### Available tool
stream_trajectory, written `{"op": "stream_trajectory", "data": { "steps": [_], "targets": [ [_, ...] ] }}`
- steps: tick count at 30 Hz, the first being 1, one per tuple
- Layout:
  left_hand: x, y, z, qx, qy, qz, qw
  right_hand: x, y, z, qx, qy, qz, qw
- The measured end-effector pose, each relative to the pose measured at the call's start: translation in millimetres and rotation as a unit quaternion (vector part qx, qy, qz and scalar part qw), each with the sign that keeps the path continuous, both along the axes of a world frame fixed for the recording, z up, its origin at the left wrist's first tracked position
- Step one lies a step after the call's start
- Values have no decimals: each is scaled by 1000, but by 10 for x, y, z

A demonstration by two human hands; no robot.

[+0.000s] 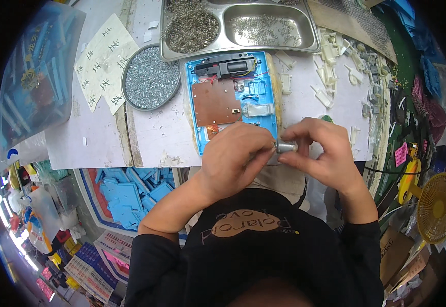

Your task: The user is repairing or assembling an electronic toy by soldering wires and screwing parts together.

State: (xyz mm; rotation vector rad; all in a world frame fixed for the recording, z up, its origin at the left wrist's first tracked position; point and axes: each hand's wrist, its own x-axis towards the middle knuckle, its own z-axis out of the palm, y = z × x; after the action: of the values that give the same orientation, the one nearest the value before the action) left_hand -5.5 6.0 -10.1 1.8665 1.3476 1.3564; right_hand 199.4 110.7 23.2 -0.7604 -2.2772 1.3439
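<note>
Between the thumb and fingers of my right hand [325,151] is a small silver cylinder [286,147], possibly a little motor. My left hand [236,156] pinches at the cylinder's left end; what its fingertips hold there is too small to make out. Both hands are at the table's near edge. Just beyond them lies an open light-blue plastic housing [196,123] on a padded, yellowish base. Inside the housing are a brown circuit board [217,102], a black part with wires [233,66] along the far end, and a whitish block [258,110]. My left hand covers the housing's near part.
A steel tray [238,53] of small metal parts stands beyond the housing. A round dish of screws [151,79] and a marked paper sheet [105,61] lie left. White plastic pieces [328,71] are scattered right. Blue panels [123,197] fill a container below; a yellow fan [437,207] stands right.
</note>
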Motion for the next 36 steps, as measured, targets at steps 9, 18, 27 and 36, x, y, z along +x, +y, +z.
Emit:
{"op": "stream_trajectory", "data": {
  "steps": [9,18,27,36],
  "targets": [
    [-18,-33,-5,-74,-94,-3,993,-52,-22,-106,202,121,24,972],
    [-6,-71,-52,29,71,60,995,-77,-48,-121,216,128,18,968],
    [-300,231,7,-9,0,157,987,7,43,-221,178,122,-68,974],
    [-550,724,-109,142,296,68,942,-2,240,-304,64,95,-133,984]
  ]
}}
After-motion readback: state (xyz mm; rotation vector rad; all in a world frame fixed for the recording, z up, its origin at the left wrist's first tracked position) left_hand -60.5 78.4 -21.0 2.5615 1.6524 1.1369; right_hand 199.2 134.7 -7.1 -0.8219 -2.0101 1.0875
